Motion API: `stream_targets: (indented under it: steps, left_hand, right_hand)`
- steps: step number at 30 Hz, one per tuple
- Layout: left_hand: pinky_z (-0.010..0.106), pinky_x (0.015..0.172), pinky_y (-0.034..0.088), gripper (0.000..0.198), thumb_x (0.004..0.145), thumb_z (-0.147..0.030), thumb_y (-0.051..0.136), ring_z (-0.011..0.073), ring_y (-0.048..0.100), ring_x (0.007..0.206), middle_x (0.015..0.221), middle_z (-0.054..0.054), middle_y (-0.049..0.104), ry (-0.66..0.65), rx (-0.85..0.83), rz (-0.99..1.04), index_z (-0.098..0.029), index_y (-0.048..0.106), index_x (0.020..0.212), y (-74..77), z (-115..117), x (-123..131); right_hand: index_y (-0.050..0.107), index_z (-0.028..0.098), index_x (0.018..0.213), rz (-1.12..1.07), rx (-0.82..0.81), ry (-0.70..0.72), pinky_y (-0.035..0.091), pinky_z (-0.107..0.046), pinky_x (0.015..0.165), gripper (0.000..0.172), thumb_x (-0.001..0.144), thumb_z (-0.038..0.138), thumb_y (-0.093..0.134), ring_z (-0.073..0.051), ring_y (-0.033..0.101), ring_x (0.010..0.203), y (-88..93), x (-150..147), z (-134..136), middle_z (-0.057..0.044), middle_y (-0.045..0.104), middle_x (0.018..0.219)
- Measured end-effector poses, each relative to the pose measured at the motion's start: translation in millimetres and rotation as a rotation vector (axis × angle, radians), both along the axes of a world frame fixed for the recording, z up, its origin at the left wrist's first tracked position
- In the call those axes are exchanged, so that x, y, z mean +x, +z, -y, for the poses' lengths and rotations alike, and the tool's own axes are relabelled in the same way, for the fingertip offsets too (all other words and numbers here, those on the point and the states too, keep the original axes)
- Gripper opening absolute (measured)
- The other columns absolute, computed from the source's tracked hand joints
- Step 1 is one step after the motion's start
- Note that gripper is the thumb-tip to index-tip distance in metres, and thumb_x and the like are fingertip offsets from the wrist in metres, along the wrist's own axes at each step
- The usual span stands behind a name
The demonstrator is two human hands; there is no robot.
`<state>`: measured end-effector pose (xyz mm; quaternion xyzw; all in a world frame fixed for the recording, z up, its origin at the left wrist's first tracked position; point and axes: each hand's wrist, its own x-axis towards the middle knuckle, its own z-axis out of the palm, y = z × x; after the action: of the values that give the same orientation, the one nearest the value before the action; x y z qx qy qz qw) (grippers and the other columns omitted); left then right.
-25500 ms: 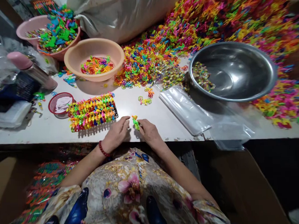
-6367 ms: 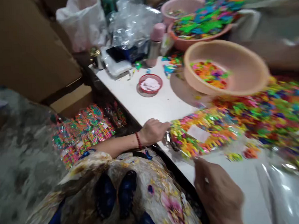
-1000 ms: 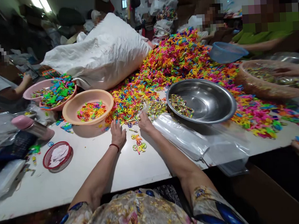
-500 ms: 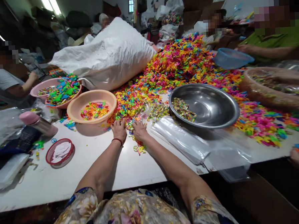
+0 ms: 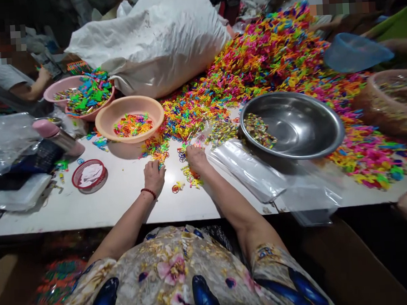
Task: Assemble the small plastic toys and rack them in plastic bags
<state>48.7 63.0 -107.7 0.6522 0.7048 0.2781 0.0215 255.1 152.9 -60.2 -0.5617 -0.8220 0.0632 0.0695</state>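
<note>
My left hand (image 5: pixel 154 177) rests on the white table with its fingers curled together at the near edge of the small coloured plastic pieces (image 5: pixel 158 148); a few pieces show at its fingertips. To its right, my right hand (image 5: pixel 196 158) is closed, knuckles up, beside another strip of pieces. What its fingers hold is hidden. Between my wrists lies a loose group of yellow and red plastic pieces (image 5: pixel 191 177). A peach basin (image 5: pixel 101 126) with similar pieces stands beyond my left hand. A large steel bowl (image 5: pixel 302 147) with small wrapped bits stands to the right of my right hand.
Clear plastic bags (image 5: pixel 248 170) lie right of my hands. A white sack (image 5: pixel 171 49) and a tall heap of coloured pieces (image 5: pixel 269 53) stand behind. On the left are a red basket (image 5: pixel 75 179), a pink-lidded bottle (image 5: pixel 61 139) and a pink basin (image 5: pixel 55 89). Other people sit around the table.
My left hand has drawn back toward me and left, away from the right hand, so the gap between them is wider. The view has tilted down.
</note>
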Motion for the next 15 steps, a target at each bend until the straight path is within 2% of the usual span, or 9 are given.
stream_targets:
  steps: [4,6,8,10,11,13,15]
  left_hand:
    - [0.046,0.097,0.043,0.036,0.089,-0.024,0.058,0.0294,0.051,0.105,0.11,0.014,0.057,-0.094,0.039,0.091,-0.017,0.06,0.125,-2.1,17,-10]
    - [0.046,0.1,0.043,0.034,0.091,-0.021,0.055,0.0284,0.052,0.105,0.108,0.013,0.059,-0.077,0.086,0.212,-0.018,0.061,0.123,-2.8,21,-13]
    - [0.044,0.101,0.043,0.027,0.092,-0.023,0.053,0.0262,0.055,0.104,0.107,0.012,0.061,-0.013,0.149,0.408,-0.018,0.064,0.117,-1.7,22,-14]
    - [0.039,0.094,0.048,0.02,0.094,-0.027,0.054,0.0216,0.059,0.095,0.101,0.009,0.064,0.077,0.195,0.703,-0.019,0.064,0.109,2.0,20,-15]
    - [0.035,0.086,0.05,0.018,0.093,-0.029,0.055,0.0186,0.061,0.086,0.095,0.007,0.065,0.123,0.201,0.885,-0.02,0.064,0.106,4.9,19,-16]
    - [0.027,0.07,0.051,0.013,0.091,-0.03,0.061,0.0129,0.06,0.068,0.079,0.002,0.064,0.203,0.183,1.263,-0.019,0.062,0.098,12.6,17,-20]
    - [0.023,0.065,0.05,0.011,0.085,-0.025,0.067,0.0098,0.06,0.062,0.072,0.0,0.065,0.236,0.146,1.57,-0.018,0.06,0.09,22.3,19,-27]
  right_hand:
    - [0.064,0.013,0.109,-0.045,0.0,0.003,0.041,-0.031,0.082,0.032,0.088,0.0,0.043,-0.025,0.058,0.099,4.6,3,8,-0.016,0.064,0.111]
    - [0.065,0.014,0.103,-0.125,0.013,0.016,0.042,-0.03,0.082,0.032,0.085,-0.002,0.044,-0.023,0.058,0.099,7.3,8,15,-0.015,0.065,0.11]
    - [0.066,0.016,0.096,-0.314,0.025,-0.009,0.043,-0.031,0.082,0.026,0.086,0.003,0.046,-0.022,0.058,0.096,9.9,12,26,-0.012,0.065,0.104]
    - [0.065,0.018,0.089,-0.64,-0.011,-0.097,0.045,-0.031,0.077,0.013,0.09,0.018,0.052,-0.02,0.057,0.086,11.8,14,43,-0.007,0.065,0.091]
    - [0.064,0.02,0.087,-0.837,-0.073,-0.159,0.046,-0.03,0.072,0.011,0.089,0.028,0.058,-0.019,0.056,0.078,12.2,15,52,-0.004,0.063,0.083]
    - [0.062,0.021,0.087,-1.197,-0.302,-0.275,0.043,-0.028,0.058,0.026,0.08,0.045,0.071,-0.014,0.048,0.061,11.7,15,74,0.003,0.055,0.067]
    - [0.062,0.021,0.087,-1.464,-0.585,-0.332,0.035,-0.024,0.047,0.04,0.067,0.05,0.081,-0.01,0.037,0.05,10.4,13,96,0.008,0.046,0.059]
